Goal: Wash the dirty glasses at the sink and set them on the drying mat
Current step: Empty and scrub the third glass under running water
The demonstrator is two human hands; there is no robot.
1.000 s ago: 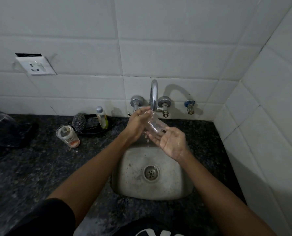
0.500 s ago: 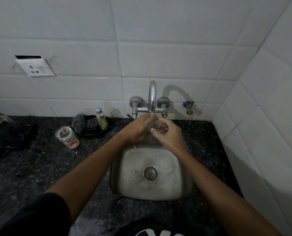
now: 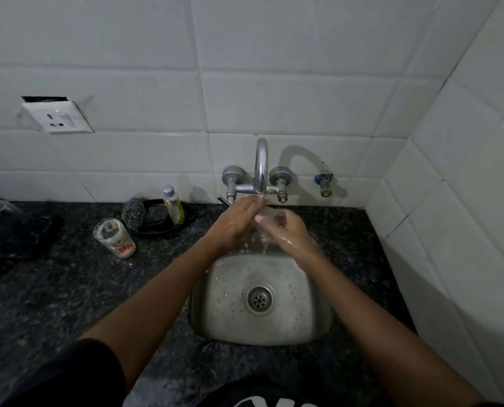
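**Rinsing a glass under the tap**

You hold a clear glass (image 3: pixel 270 217) just under the tap spout (image 3: pixel 261 168), above the far edge of the sink (image 3: pixel 262 327), at centre frame. Your right hand (image 3: pixel 286 233) curls round it from the right, fingers wrapped on its wall. Your left hand (image 3: pixel 236 221) lies against its left side, fingers nearly straight, tips at the rim under the running water. A second, dirty glass (image 3: pixel 114 237) stands upright on the dark worktop (image 3: pixel 54 289), left of centre, beside a dish with a scrubber (image 3: pixel 134 212) and a small bottle (image 3: pixel 173 204).
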